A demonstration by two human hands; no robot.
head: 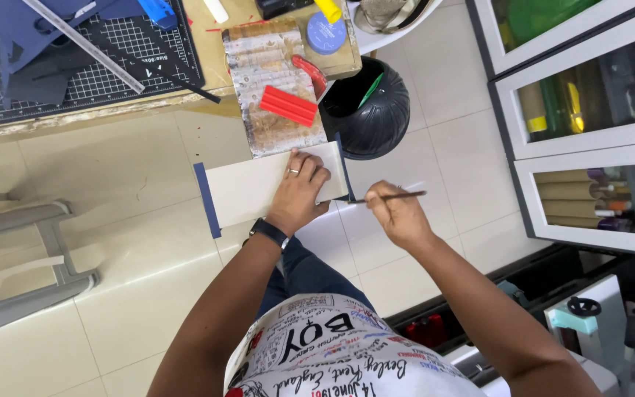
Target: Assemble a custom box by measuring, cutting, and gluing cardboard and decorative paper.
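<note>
Right hand (pixel 398 215) pinching thin brush (pixel 387 196); left hand (pixel 299 192) spread flat on cream board (pixel 251 190).

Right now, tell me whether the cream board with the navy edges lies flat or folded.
Flat and spread: the cream board shows one unbent face, the left hand pressing on it.

Cream board (pixel 259 187) with navy edges; red ridged block (pixel 289 105); black bin (pixel 369 110); black gridded cutting mat (pixel 112 51).

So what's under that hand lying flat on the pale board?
Under the left hand lies the pale board with dark blue edges. The part beneath the palm is covered, so any marks there stay hidden.
</note>
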